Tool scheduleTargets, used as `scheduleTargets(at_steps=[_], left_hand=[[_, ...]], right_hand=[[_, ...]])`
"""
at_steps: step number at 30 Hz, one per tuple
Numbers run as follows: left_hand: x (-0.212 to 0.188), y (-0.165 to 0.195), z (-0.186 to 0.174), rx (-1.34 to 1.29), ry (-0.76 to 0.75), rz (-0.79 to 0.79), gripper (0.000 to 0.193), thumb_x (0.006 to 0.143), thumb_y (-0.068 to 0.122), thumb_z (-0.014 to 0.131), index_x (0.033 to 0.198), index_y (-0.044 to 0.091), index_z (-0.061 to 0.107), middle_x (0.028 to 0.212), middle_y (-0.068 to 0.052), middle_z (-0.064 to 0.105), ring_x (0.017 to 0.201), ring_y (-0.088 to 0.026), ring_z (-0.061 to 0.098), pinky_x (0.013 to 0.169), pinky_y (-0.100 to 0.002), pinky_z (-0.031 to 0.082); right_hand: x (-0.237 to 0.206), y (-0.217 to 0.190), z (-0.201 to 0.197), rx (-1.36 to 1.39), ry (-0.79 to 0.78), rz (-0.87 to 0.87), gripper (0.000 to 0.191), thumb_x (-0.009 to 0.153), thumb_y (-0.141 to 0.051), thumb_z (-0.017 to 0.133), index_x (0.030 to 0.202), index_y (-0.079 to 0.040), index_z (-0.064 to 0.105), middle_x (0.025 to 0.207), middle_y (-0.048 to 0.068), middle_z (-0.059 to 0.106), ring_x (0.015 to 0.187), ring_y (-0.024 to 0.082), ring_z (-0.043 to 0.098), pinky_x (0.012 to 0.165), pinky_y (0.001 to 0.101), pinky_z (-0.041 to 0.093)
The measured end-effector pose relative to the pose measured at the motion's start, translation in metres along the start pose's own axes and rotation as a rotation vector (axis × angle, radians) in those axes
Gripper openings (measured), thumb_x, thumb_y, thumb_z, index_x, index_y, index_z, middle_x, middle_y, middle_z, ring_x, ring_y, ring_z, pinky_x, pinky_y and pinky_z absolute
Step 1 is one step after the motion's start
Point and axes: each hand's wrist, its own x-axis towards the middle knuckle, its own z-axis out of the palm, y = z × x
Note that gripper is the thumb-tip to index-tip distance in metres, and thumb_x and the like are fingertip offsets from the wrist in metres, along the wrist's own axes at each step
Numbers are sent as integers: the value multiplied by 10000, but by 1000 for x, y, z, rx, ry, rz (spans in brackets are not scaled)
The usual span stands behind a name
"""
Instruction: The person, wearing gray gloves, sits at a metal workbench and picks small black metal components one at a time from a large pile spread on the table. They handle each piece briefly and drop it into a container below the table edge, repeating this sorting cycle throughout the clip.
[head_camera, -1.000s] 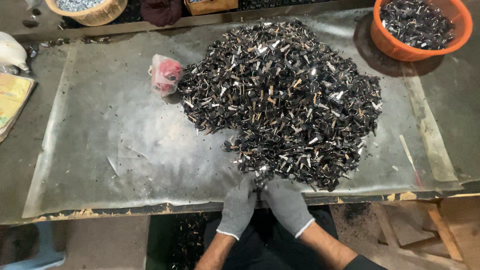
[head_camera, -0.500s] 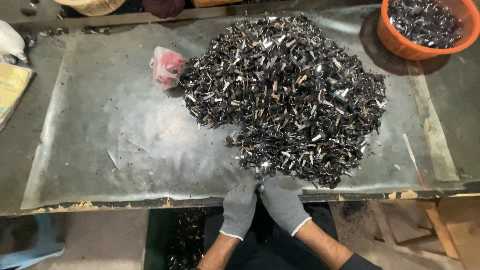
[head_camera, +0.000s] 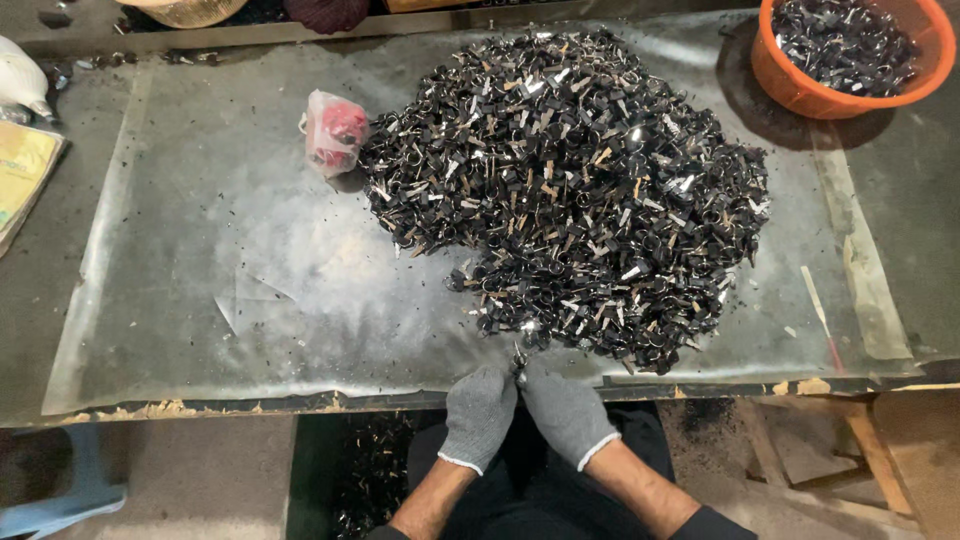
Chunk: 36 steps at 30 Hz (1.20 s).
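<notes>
Though our gloved left hand (head_camera: 480, 412) and right hand (head_camera: 567, 410) pinch a small metal piece (head_camera: 520, 362) together, its shape is too tiny to read. Both sit at the table edge (head_camera: 250, 405), bare sheet (head_camera: 200, 300) to the left, the pile (head_camera: 570, 190) just ahead.

A long bench (head_camera: 150, 300) fills the view, its top covered by a worn grey sheet (head_camera: 230, 250) with a frayed near edge. Below it, the floor (head_camera: 180, 480) is dull grey concrete, and wooden bench legs (head_camera: 860, 450) show near right. Light is dim, brighter over the sheet's middle.
</notes>
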Motion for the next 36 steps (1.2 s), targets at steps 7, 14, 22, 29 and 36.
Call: scheduleTargets(at_steps=[7,14,22,29,36], left_hand=[[1,-4,-1,-56,-43,-3,90,732,113,730,799,69,690,753,-155,674,725,-383,674,647,-511,521],[5,-2,-3,-31,-144,-83,73,751,144,735,774,85,700,761,-154,687,744,-379,681,669,-521,520],[3,-5,-5,-52,-120,-107,129,729,177,762,753,72,690,758,-155,678,744,-379,678,658,-515,519],[4,-5,-3,-39,-131,-107,115,752,181,761,753,85,696,743,-136,678,714,-365,681,642,-504,517],[4,-3,-9,-52,-76,-66,162,803,225,775,771,89,694,749,-139,683,728,-361,687,642,-495,520]], right_hand=[[-9,2,-6,147,57,-63,207,941,-164,590,1076,-11,626,926,180,710,704,361,745,549,456,619],[5,4,-12,208,-83,-87,185,984,-227,598,1014,-47,624,847,167,719,731,348,742,617,444,605],[-13,-7,3,145,133,41,220,956,-243,574,1077,-59,571,850,134,707,704,336,736,533,460,588],[2,-2,-12,229,-185,115,205,1028,-267,540,1111,-81,569,857,181,736,807,382,738,685,510,578],[8,-6,-18,-53,-14,24,137,964,-175,569,1036,-67,612,894,186,724,857,372,743,743,484,594]])
